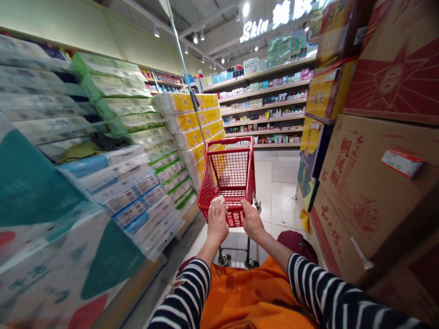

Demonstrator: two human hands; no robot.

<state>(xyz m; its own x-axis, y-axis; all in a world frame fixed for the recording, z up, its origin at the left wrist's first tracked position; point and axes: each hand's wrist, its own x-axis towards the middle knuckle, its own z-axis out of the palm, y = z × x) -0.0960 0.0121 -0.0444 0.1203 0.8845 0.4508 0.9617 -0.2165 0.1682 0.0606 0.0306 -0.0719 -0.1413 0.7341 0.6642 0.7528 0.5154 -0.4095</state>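
A red plastic shopping cart (229, 171) with grid walls stands straight in front of me, on a metal frame with small wheels. Its near rim is where both hands are. My left hand (218, 219) is closed over the rim's left part, with something pale and crumpled, perhaps a cloth, showing at its fingertips. To the right, my right hand (252, 220) rests at the rim's right part, its fingers bent over the edge and partly hidden. The basket's visible inside shows only red grid.
Stacked tissue packs (133, 201) line the left side, with yellow-and-white packs (197, 123) farther on. Cardboard boxes (377, 183) rise close on the right. Shelves of small goods (267, 101) stand ahead, beyond a pale tiled floor (281, 201). A thin pole (185, 64) leans above the cart.
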